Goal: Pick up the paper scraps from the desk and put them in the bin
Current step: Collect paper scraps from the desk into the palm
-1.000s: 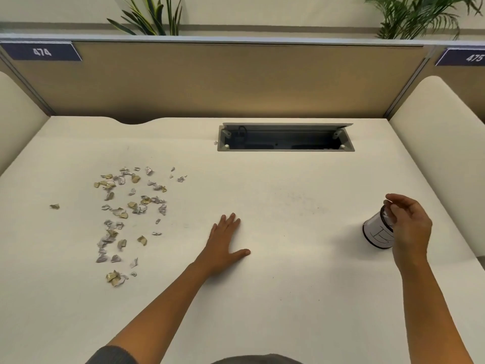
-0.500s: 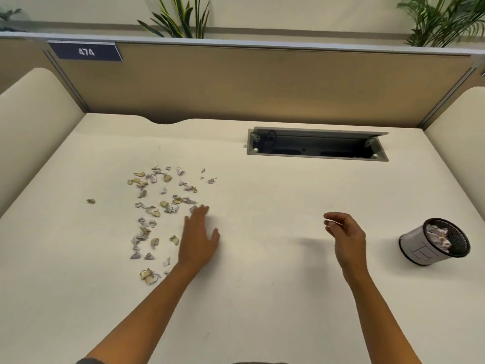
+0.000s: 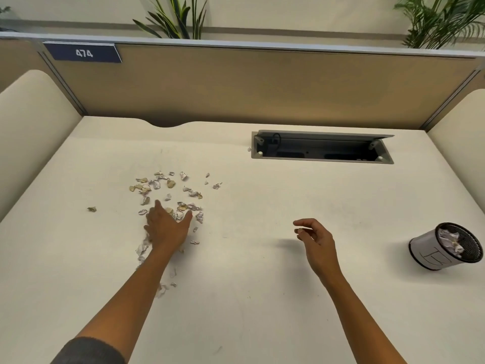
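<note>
While scraps [image 3: 168, 191] lie strewn on the desk [image 3: 262, 298], my left hand [image 3: 168, 227] rests spread flat among them; my right hand [image 3: 315, 239] hovers loosely curled, empty, well apart. Far right, the bin [image 3: 430, 252] holds crumpled paper.

Two hands [image 3: 168, 229], one bin [image 3: 430, 248], dozens of paper scraps [image 3: 168, 183], two plants [image 3: 178, 19].

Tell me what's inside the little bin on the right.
The bin holds crumpled white paper scraps against its black mesh wall. Whatever lies beneath them, and the bin's bottom, is hidden from this view.
</note>
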